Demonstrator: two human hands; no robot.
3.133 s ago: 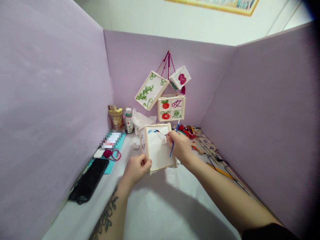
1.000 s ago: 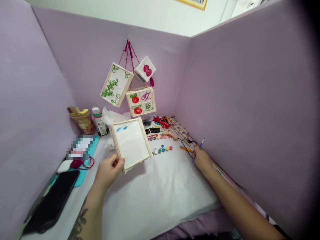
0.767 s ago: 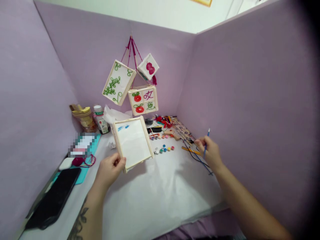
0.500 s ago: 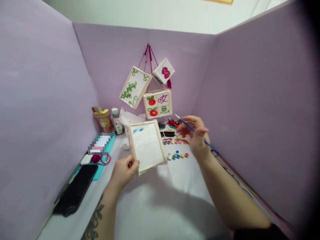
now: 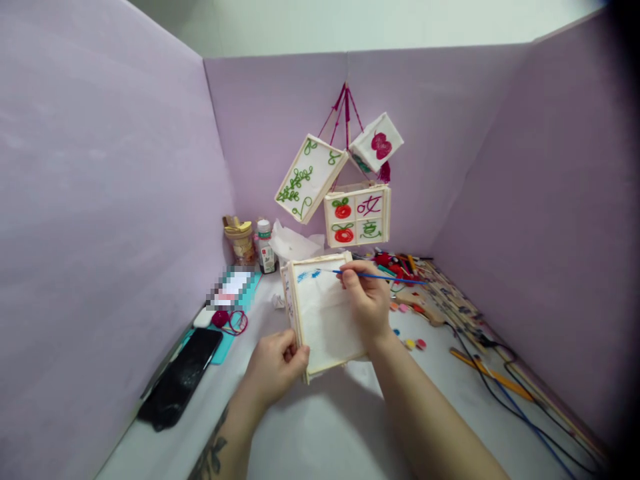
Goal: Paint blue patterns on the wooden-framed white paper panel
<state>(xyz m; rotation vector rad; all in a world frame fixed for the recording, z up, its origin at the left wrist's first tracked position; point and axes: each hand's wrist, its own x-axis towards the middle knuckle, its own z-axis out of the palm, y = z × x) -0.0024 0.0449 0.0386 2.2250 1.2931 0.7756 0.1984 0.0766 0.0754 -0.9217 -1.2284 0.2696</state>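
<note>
Our right hand point(image 5: 367, 303) pinches a blue brush point(image 5: 403, 280), which has come back over the white panel point(image 5: 325, 327), its tip again near the blue marks point(image 5: 309, 275); contact we cannot tell; our left hand point(image 5: 279, 365) grips the panel's wooden frame point(image 5: 297, 319) at its lower left corner.
</note>
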